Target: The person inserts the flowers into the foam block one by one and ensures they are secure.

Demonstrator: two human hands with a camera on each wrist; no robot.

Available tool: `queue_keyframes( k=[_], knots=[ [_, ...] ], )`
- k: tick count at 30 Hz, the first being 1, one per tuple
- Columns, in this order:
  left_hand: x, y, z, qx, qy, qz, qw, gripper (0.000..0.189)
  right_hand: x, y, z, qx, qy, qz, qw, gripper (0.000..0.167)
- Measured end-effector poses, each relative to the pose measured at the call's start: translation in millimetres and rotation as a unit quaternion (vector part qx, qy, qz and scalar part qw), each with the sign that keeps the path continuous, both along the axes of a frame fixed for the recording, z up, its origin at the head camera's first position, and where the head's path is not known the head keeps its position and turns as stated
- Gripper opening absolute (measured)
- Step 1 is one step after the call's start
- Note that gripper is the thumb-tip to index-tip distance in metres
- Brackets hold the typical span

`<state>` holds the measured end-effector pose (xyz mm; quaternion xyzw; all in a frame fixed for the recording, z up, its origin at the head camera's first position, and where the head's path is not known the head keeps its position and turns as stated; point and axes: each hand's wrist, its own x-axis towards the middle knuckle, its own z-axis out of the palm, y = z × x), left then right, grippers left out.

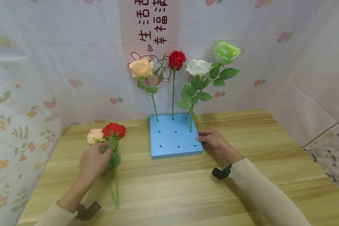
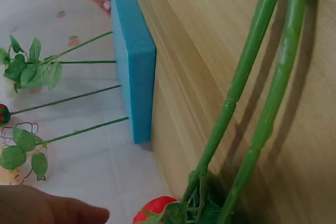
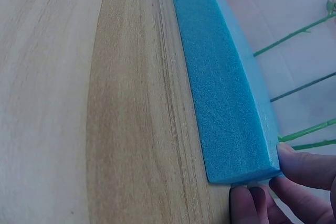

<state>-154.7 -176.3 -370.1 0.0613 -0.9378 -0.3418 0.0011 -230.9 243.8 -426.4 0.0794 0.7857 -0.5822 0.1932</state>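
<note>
My left hand (image 1: 94,159) is over a red rose (image 1: 114,129) and a peach rose (image 1: 95,136) lying on the table, their green stems (image 1: 117,185) pointing toward me. In the left wrist view its thumb (image 2: 79,212) is straight and apart from the stems. My right hand (image 1: 213,140) holds the right edge of a blue foam block (image 1: 169,138), thumb on top and fingers at its side. Upright in the block's holes stand a peach rose (image 1: 141,68), a red rose (image 1: 177,60), a white rose (image 1: 198,67) and a green rose (image 1: 226,52).
Several holes (image 1: 178,146) show in the block's front and middle. The wooden table (image 1: 164,191) extends around it. Behind hangs a patterned cloth (image 1: 93,72) with printed characters, and another flowered cloth (image 1: 14,125) covers the left side.
</note>
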Motion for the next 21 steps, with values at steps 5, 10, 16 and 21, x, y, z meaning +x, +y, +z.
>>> queue_keyframes(
  k=[5,10,16,21],
  knots=[
    [-4.0,-3.8,-12.0,-0.054,-0.029,-0.028,0.9977,0.039,0.4,-0.3,0.2,-0.001,-0.002,-0.001,1.0,0.055],
    [-6.6,-4.1,-17.9,-0.071,-0.06,-0.036,0.995,0.042,0.3,-0.5,-1.1,-0.003,-0.004,-0.003,1.0,0.054],
    [-10.1,-4.9,-23.1,-0.087,-0.057,-0.041,0.9937,0.024,0.1,-0.2,0.0,-0.004,-0.002,-0.003,1.0,0.054],
    [-10.0,-4.1,-25.2,-0.106,-0.051,-0.045,0.992,0.028,-1.0,0.2,-0.8,-0.009,-0.004,-0.002,0.9999,0.054]
  ],
)
